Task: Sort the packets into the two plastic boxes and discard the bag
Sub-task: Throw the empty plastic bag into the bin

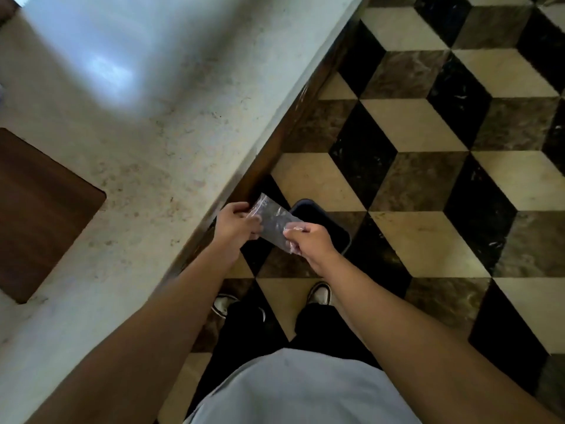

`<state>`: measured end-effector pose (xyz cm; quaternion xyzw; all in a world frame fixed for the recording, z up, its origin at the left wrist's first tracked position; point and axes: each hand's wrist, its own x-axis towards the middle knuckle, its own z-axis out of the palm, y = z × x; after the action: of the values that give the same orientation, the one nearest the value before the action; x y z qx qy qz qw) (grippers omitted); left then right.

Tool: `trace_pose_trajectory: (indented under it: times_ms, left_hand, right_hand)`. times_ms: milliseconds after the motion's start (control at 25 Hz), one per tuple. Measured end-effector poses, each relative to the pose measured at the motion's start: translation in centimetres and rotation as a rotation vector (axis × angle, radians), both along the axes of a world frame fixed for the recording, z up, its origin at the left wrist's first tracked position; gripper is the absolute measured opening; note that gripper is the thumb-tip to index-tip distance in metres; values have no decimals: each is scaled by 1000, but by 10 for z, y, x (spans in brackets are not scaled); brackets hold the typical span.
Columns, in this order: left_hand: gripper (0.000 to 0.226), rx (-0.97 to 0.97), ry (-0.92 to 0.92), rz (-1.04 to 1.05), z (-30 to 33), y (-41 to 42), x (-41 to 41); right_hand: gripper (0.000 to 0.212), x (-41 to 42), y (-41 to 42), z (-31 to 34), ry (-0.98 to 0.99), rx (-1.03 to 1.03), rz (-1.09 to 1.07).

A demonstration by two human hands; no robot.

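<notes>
Clear bag (273,221) (both hands (234,223) gripping)

Dim indoor light; pale glare on the counter (113,68) far beyond the fingers; edges bend and blur; arms shadowed.

A pale speckled stone counter (171,142) with a dark wooden board (39,209) on it stands beside a floor (428,166) of cream, brown and black cube-pattern tiles.

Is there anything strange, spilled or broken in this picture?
Nothing stands out. Both the left hand and right hand hold a clear plastic bag above a dark bin on the floor; no spill shows.
</notes>
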<state>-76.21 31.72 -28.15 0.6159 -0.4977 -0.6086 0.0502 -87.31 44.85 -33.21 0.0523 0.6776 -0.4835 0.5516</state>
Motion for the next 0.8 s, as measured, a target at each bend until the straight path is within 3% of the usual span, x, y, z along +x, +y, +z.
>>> trace_pose_trajectory:
  times_ms: [160,360,520,680,800]
  left_hand:
    - [12,166,-48,-60,-41,30,-44]
    - [20,166,-177,-326,-156,50,-88]
    - [17,162,-244,-378,-248,56,-96]
    - [26,145,-284,-388,-331,56,-87]
    - [20,63,-304,-441,-380,50,-90]
  right_hand:
    - [4,-48,60,-35,30,97,-38]
    - [15,-78,103,-122,87,228,-96]
    - [28,-78,116,-206,99,318,-79]
    - [21,-69,111,-289,85,402,-79]
    - [29,-67,100,-339,71,437,-107]
